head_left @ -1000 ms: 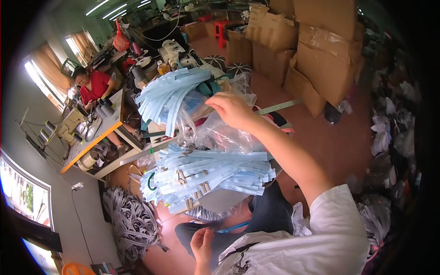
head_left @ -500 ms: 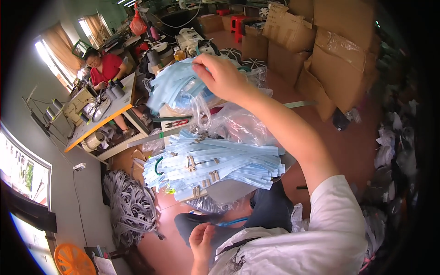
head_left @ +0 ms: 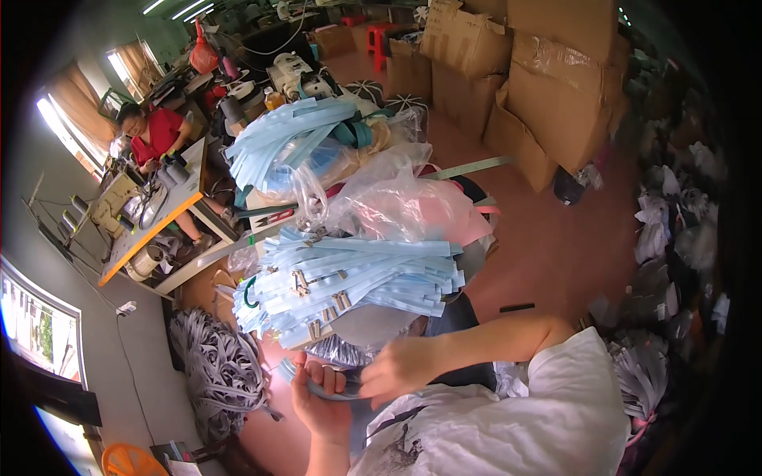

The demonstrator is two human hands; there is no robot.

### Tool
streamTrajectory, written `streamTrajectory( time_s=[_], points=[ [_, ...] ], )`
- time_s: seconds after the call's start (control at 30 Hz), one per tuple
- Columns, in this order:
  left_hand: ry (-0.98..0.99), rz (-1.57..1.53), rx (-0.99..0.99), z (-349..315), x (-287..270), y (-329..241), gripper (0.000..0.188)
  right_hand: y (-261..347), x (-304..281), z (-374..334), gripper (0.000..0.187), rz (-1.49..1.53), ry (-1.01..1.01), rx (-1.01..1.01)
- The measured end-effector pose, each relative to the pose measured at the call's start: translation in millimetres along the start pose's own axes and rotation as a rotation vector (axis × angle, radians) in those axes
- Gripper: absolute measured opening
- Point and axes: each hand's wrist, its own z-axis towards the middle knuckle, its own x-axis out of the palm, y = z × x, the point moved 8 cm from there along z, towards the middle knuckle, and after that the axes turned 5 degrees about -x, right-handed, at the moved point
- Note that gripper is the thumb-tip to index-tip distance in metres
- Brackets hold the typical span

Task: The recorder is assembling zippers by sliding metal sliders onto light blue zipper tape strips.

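Several big cardboard boxes (head_left: pixel 548 103) stand beyond the blue pile (head_left: pixel 381 262), to its R. Sewing table (head_left: pixel 176 200) w/ orange edge is off to the pile's L, farther back; co-worker (head_left: pixel 163 131) in red top sits behind it. The blue pile itself = many lt-blue flat strips, overlapping, mostly lying crosswise. Grey strip heap (head_left: pixel 218 369) is on the floor, L of the pile & a bit nearer. Clear plastic bag (head_left: pixel 373 210) sits right behind the pile; 2nd lt-blue bunch (head_left: pixel 286 131) is farther back, fanned out. L hand (head_left: pixel 321 414) is just on the near side of the pile, fingers curled round a folded blue strip (head_left: pixel 325 391), gripping it. R hand (head_left: pixel 401 369) is beside it, also near side, fingers bent at the strip's R end; can't tell if they pinch it. Green loop (head_left: pixel 251 293) is at the pile's L edge. Few small metal pcs (head_left: pixel 300 283) lie on top of the pile.
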Motion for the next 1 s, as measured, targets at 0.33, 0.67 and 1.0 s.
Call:
streamTrajectory(
  time_s=[0.33,0.67,1.0],
  points=[
    [-0.396,0.438,0.006,-32.3,-36.9,4.4,0.012,-190.9,-183.2,-124.4,0.010,-0.549,-0.466,0.783],
    [-0.353,0.690,0.103,-50.5,-35.2,5.5,0.016,-315.7,-132.2,-122.6,0.020,-0.502,0.118,0.773],
    [-0.394,0.649,-0.043,-63.0,-33.2,16.4,0.023,-293.2,-117.6,-68.4,0.018,-0.472,0.173,0.842]
  ],
)
